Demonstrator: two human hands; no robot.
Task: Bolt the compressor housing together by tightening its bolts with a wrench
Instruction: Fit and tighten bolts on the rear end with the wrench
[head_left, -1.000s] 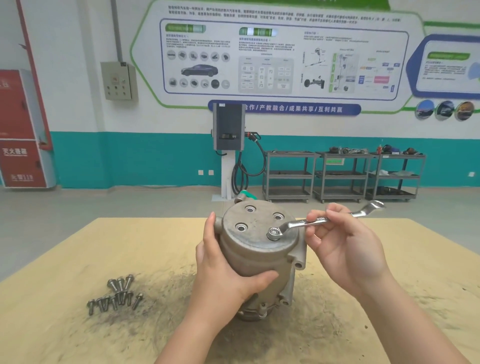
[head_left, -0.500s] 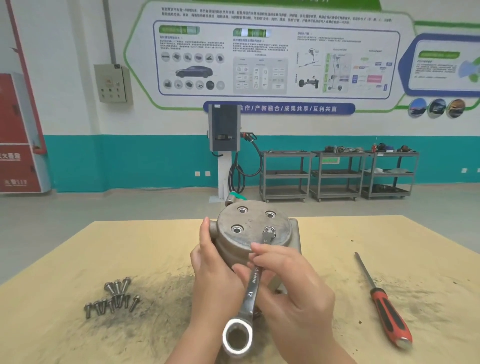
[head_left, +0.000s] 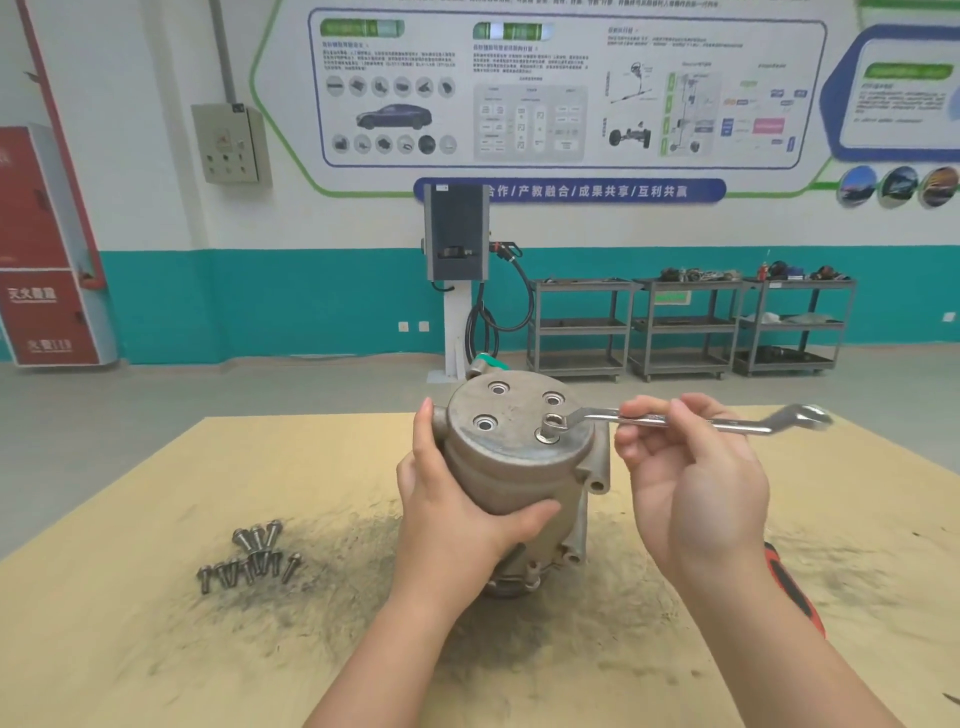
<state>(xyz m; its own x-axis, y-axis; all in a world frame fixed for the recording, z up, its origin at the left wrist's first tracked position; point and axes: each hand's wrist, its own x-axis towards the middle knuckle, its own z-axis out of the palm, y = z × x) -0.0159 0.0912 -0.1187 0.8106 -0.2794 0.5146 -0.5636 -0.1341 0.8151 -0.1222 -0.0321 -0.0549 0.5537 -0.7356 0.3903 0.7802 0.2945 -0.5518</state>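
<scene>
One grimy tan wooden table (head_left: 156, 649) in a teal-walled workshop, my left hand (head_left: 447, 519) clasping the upright grey metal compressor housing (head_left: 514, 467) at its middle, my right hand (head_left: 691, 478) pinching the silver ring wrench (head_left: 675, 421), its length running rightward off a top bolt (head_left: 550, 428).

Grey compressor housing (head_left: 519, 457) stands upright; wrench (head_left: 670, 421) ring apparently seated on its near-right bolt (head_left: 551, 427).

A white wall with a teal lower band (head_left: 291, 306) carries a large printed info board (head_left: 566, 88) and a grey electrical box (head_left: 231, 143). Before it stand a red cabinet (head_left: 47, 244), a grey charging post (head_left: 457, 249) and 3 grey metal shelf carts (head_left: 685, 327) on the grey concrete floor (head_left: 208, 389).
</scene>
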